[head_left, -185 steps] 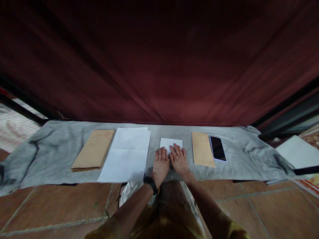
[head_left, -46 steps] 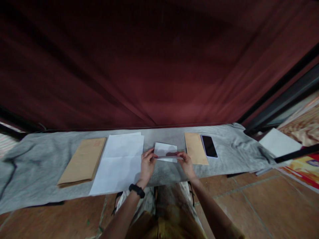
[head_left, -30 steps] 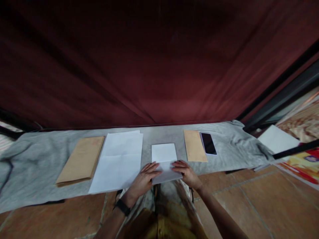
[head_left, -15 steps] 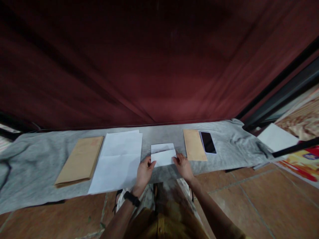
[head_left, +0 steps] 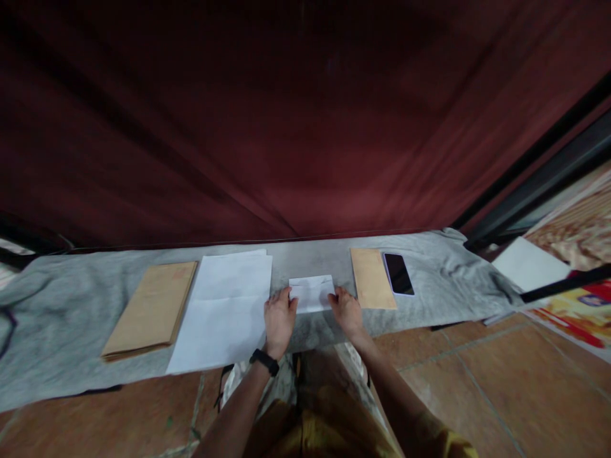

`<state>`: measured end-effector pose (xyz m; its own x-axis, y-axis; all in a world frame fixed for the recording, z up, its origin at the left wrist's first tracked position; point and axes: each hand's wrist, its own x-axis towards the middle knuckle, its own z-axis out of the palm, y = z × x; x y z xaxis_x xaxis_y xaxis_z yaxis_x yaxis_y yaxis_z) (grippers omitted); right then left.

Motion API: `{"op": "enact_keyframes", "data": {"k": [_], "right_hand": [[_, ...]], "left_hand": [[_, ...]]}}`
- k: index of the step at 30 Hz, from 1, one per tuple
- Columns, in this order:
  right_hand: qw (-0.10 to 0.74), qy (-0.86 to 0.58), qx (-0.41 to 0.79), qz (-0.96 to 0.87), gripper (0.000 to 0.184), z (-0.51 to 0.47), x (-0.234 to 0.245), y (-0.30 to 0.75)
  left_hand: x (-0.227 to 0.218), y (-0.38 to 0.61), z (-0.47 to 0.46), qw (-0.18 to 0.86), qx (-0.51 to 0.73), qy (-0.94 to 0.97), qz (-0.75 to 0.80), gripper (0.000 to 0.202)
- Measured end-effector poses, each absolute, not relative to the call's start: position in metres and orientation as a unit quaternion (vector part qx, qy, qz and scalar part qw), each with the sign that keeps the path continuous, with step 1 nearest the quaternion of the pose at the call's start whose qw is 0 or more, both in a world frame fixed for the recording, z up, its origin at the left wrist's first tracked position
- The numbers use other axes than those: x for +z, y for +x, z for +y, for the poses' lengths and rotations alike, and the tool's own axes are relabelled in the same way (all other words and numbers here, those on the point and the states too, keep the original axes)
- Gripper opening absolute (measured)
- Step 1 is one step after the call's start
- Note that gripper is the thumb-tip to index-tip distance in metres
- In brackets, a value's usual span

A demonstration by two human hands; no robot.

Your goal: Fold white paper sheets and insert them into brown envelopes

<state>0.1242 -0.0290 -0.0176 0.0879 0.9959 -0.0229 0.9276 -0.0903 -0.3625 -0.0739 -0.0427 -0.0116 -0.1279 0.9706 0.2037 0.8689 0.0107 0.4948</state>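
Observation:
A small folded sheet of white paper [head_left: 312, 295] lies on the grey cloth in front of me, its upper flap nearly down to the far edge. My left hand [head_left: 280, 318] grips its left edge between thumb and fingers, and a dark watch band circles that wrist. At the right edge, my right hand [head_left: 346, 310] pinches the same paper, fingertips curled round the side. Larger white sheets [head_left: 224, 305] lie flat just left of my left hand. A single brown envelope [head_left: 373, 278] rests beyond my right hand.
A stack of brown envelopes [head_left: 153, 308] sits at the left on the grey cloth [head_left: 443, 280]. A phone [head_left: 398, 274] lies beside the single envelope. Behind the bench hangs a dark red fabric wall [head_left: 305, 152]. Tiled floor [head_left: 458, 381] shows below.
The front panel of the folded paper has been pushed away from me, so it lies flatter and lines up closer to the far edge. Both hands moved slightly forward with it.

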Motion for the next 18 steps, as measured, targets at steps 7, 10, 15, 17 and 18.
{"op": "enact_keyframes", "data": {"k": [7, 10, 15, 17, 18], "right_hand": [[0.129, -0.729, 0.119, -0.662, 0.023, -0.018, -0.017, 0.122], [0.134, -0.727, 0.119, -0.663, 0.024, -0.015, -0.018, 0.122], [0.120, -0.724, 0.113, -0.670, 0.027, -0.010, -0.018, 0.122], [0.113, -0.726, 0.106, -0.670, 0.028, -0.008, -0.018, 0.121], [0.110, -0.728, 0.103, -0.669, 0.028, -0.007, -0.018, 0.120]], "left_hand": [[-0.013, -0.073, -0.042, 0.068, 0.303, 0.685, 0.659, 0.025], [-0.015, -0.070, -0.051, 0.066, 0.302, 0.733, 0.606, 0.029], [-0.026, -0.058, -0.066, 0.069, 0.252, 0.783, 0.564, 0.040], [-0.031, -0.056, -0.069, 0.073, 0.236, 0.784, 0.569, 0.043], [-0.033, -0.055, -0.069, 0.075, 0.231, 0.784, 0.571, 0.045]]}}
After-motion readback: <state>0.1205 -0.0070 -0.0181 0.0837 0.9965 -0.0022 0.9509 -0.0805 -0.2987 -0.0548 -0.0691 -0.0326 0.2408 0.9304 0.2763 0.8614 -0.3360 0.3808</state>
